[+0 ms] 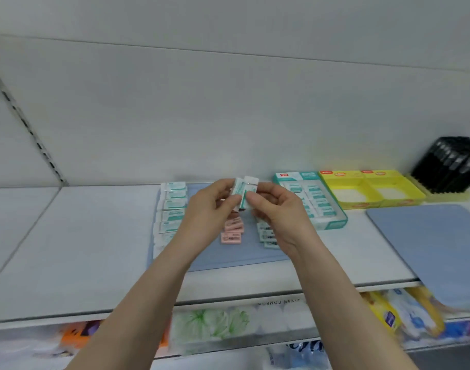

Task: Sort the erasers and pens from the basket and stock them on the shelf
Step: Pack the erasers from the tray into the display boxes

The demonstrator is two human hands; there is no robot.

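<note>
Left hand [209, 206] and right hand [277, 209] pinch teal-banded erasers [244, 192]: sorting step.
Next, likely: lay them in rows on the blue mat [228, 259].

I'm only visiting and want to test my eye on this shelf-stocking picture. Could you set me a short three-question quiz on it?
1. True or false: the yellow tray is packed with erasers.
2. What do the left hand and right hand grip between them? A) a stapler B) white-and-teal erasers C) scissors
3. Do the black pens stand to the left or the right of the teal box?
Key: 1 false; 2 B; 3 right.
</note>
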